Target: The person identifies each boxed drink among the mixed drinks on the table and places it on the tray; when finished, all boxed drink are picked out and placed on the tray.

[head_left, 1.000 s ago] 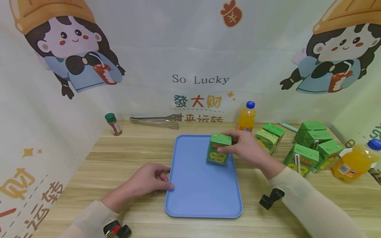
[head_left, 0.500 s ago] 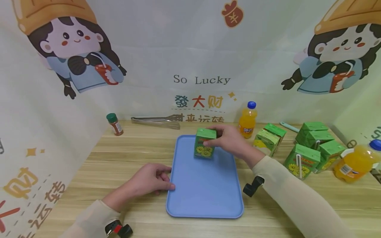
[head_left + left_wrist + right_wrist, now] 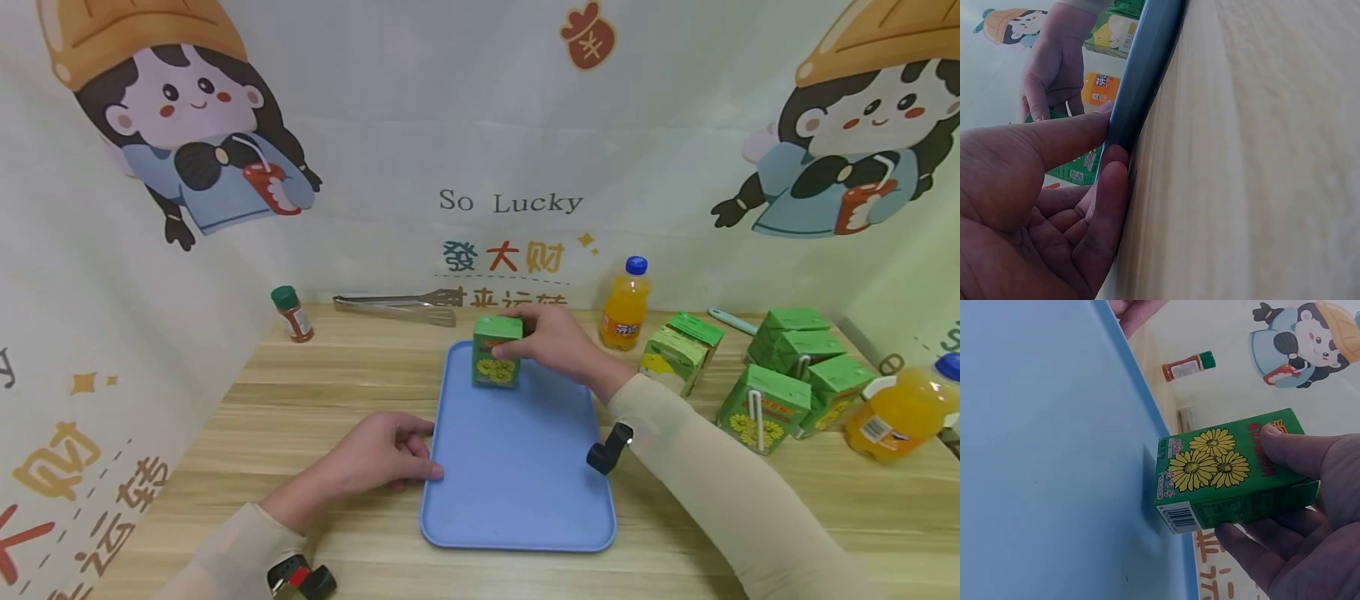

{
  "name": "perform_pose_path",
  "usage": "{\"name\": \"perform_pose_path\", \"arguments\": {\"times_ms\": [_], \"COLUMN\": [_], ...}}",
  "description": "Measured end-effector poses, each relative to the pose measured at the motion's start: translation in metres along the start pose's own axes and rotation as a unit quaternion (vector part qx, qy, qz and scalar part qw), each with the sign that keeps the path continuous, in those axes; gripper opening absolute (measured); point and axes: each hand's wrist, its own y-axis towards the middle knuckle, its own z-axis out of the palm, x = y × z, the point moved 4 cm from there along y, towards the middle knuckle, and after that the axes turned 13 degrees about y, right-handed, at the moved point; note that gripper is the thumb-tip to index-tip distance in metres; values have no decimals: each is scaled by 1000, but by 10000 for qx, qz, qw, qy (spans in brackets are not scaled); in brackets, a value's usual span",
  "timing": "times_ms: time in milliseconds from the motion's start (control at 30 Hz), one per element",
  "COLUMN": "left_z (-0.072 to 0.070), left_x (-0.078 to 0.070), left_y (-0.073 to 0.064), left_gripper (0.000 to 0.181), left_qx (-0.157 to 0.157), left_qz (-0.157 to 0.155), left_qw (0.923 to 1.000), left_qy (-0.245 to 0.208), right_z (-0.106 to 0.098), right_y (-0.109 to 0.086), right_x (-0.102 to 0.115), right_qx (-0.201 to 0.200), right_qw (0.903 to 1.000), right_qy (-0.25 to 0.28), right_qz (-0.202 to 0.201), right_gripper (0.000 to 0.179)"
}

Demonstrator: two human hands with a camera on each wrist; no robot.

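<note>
In the head view, a green drink carton (image 3: 497, 353) with yellow flowers stands upright at the far left corner of the blue tray (image 3: 517, 467). My right hand (image 3: 551, 342) grips this carton from the right side. In the right wrist view, the thumb lies on the flowered face of the carton (image 3: 1222, 465) and the fingers are behind it; its bottom end is right at the tray surface (image 3: 1054, 456). My left hand (image 3: 382, 452) pinches the tray's left edge. The left wrist view has the thumb over the rim (image 3: 1141, 69) and a fingertip at its side.
Several more green cartons (image 3: 765, 404) stand at the right, with a yellow-green carton (image 3: 670, 358) nearer the tray. Orange drink bottles (image 3: 624, 308) (image 3: 896, 417) stand behind and at far right. Metal tongs (image 3: 397, 308), a green-capped seasoning jar (image 3: 292, 317) and a pale-green handle (image 3: 731, 321) lie along the back.
My right hand has carried the carton leftward and back over the tray, from its right side to the far left corner. The left hand has kept its hold on the tray edge.
</note>
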Motion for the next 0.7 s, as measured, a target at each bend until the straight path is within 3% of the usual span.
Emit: {"name": "perform_pose_path", "arguments": {"times_ms": [700], "left_z": [-1], "left_x": [-1], "left_y": [-2], "left_gripper": [74], "left_qx": [22], "left_qz": [-53], "left_qw": [10000], "left_qy": [22], "right_z": [18], "right_y": [24], "right_x": [3], "right_qx": [5], "right_qw": [10000], "right_qy": [-76], "right_qz": [-25], "right_gripper": [60]}}
